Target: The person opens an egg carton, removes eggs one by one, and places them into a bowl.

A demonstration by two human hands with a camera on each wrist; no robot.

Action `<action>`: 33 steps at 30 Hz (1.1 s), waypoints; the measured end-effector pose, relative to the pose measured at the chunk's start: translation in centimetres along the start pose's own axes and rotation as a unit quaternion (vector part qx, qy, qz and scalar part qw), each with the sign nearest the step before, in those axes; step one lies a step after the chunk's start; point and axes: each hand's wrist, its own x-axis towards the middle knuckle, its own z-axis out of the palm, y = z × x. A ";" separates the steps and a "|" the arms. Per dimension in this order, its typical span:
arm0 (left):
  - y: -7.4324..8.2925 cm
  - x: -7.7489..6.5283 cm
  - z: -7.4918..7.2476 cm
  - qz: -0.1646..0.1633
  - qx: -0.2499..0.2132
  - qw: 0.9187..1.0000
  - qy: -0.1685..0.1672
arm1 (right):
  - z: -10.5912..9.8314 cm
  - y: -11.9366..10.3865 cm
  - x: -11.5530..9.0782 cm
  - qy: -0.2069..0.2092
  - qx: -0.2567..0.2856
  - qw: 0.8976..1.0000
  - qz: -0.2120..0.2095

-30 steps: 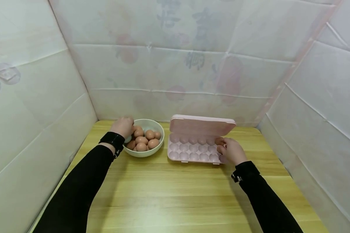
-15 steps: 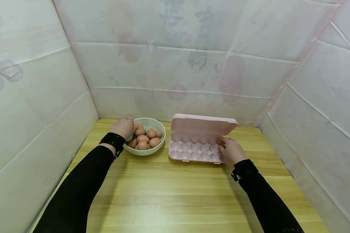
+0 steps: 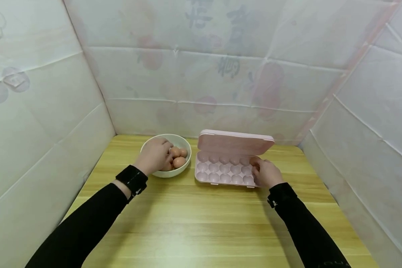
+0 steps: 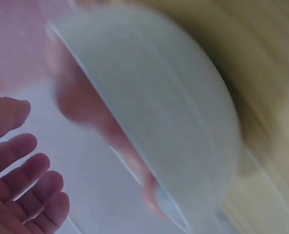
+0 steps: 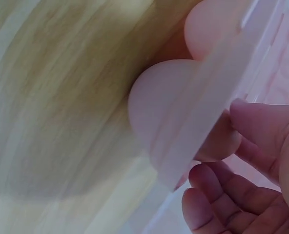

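Observation:
A pale bowl [image 3: 189,154] of brown eggs [image 3: 179,162] stands at the back left of the table. My left hand [image 3: 155,154] is over the bowl, covering its left part and some eggs. In the left wrist view its fingers [image 4: 25,178] are loosely bent with nothing between them, beside the bowl's rim. To the right lies a pink egg box [image 3: 225,168], lid [image 3: 236,143] raised, with rows of round cups. At its right end my right hand [image 3: 268,173] holds a brown egg [image 5: 222,141] between thumb and fingers, low in a cup.
The wooden table [image 3: 187,223] stretches in front of the bowl and box. White printed sheets [image 3: 194,82] rise behind it and at both sides. The box's rounded cups [image 5: 164,102] bulge below its rim, close over the table.
My left hand has moved from the bowl's left rim rightward over the eggs, now hiding more of them. The right hand stays at the box's right end with its egg.

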 end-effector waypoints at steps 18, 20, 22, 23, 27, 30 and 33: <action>12.1 -4.1 0.9 0.025 -0.255 0.966 -0.042 | 1.2 1.1 -1.0 0.024 -0.040 0.999 -0.004; 12.9 -4.4 1.2 0.014 -0.285 0.957 -0.053 | 1.4 1.3 -1.1 0.034 -0.039 0.999 -0.008; 13.5 -4.8 1.4 0.008 -0.305 0.950 -0.060 | 1.6 1.5 -1.2 0.046 -0.034 0.998 -0.013; 13.7 -4.9 1.4 0.005 -0.311 0.948 -0.062 | 1.6 1.6 -1.3 0.050 -0.032 0.998 -0.014; 14.1 -5.3 1.6 -0.002 -0.321 0.945 -0.066 | 1.4 1.4 -1.8 0.062 -0.020 0.998 -0.010; 14.1 -5.4 1.6 -0.008 -0.325 0.943 -0.069 | 1.0 1.0 -2.2 0.060 -0.012 0.998 0.002; 14.1 -5.6 1.7 -0.011 -0.330 0.941 -0.073 | 0.6 0.4 -2.4 0.053 -0.004 0.998 0.018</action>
